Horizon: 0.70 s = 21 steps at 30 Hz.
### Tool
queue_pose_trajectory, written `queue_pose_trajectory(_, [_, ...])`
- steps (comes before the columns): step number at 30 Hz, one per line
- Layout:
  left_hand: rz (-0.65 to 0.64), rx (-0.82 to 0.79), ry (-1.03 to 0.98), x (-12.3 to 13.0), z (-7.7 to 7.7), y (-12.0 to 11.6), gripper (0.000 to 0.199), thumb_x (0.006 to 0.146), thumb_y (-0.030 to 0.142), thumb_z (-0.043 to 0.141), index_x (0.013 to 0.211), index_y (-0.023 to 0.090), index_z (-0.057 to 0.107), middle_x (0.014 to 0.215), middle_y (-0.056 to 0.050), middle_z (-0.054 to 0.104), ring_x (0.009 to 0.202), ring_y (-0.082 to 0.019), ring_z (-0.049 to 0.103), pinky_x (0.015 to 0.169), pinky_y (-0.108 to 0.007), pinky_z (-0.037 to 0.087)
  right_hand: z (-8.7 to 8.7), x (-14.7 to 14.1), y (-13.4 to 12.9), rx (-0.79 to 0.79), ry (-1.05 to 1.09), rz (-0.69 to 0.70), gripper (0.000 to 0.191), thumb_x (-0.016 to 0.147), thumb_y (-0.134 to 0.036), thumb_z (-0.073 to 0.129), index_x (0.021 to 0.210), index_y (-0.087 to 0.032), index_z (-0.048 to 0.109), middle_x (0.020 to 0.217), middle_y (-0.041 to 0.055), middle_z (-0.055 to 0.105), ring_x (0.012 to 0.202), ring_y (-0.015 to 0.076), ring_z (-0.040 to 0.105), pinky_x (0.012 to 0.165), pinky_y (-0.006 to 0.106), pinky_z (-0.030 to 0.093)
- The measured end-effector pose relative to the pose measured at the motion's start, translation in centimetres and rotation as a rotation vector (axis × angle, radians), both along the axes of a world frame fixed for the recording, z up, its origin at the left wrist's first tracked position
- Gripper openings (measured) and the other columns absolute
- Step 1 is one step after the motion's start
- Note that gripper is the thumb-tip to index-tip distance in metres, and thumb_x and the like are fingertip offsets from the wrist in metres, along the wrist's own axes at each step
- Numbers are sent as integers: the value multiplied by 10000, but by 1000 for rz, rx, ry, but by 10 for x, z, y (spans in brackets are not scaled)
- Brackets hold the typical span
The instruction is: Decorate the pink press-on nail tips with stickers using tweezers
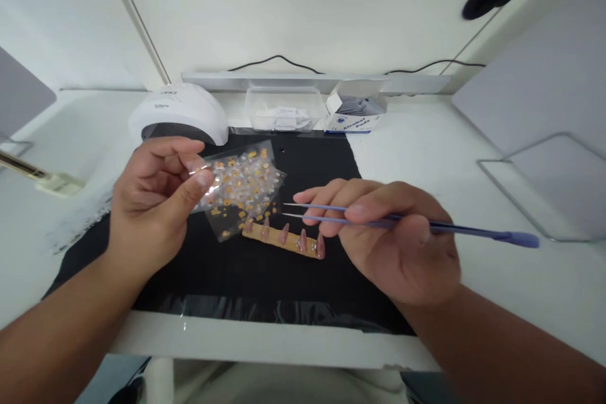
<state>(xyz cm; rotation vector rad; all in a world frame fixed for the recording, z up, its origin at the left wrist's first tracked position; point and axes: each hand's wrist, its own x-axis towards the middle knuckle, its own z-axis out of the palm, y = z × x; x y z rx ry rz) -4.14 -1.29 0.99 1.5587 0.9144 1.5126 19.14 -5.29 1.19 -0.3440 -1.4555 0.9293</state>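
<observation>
Right grip (pixel 398 240) pinches tweezers (pixel 473 231), points apart, facing the patterned sheets (pixel 241 183) that the left grip (pixel 158 196) clamps by one edge, presumably to leave them mostly uncovered. Between both grips, a nail-tip strip (pixel 284 242) lies on the black mat (pixel 303 287).

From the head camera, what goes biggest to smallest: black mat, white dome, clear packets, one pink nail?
1. Black mat
2. White dome and clear packets: they look close in size, and the packets are perhaps nearer the camera, so I can't rank them
3. One pink nail
</observation>
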Motion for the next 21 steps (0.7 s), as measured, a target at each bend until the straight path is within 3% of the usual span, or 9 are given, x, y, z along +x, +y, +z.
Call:
queue_pose_trajectory(12, [-49,-46,9,-1,-3,0,174,798,241,769,970,264,760,790,8,687,649,-86,596,602,-175,519,0,-2,-2,35,-52,-22,287,975,-356,515,1006,-200,754,713,80,691,747,240,648,833,522,532])
queue_pose_trajectory(21, [-191,188,413,3,-4,-16,206,853,93,653,1009,219,699,889,5,695,799,-96,643,720,-173,518,7,-4,-15,4,-106,77,295,963,-357,554,1031,-147,751,761,110,695,839,256,657,897,542,501])
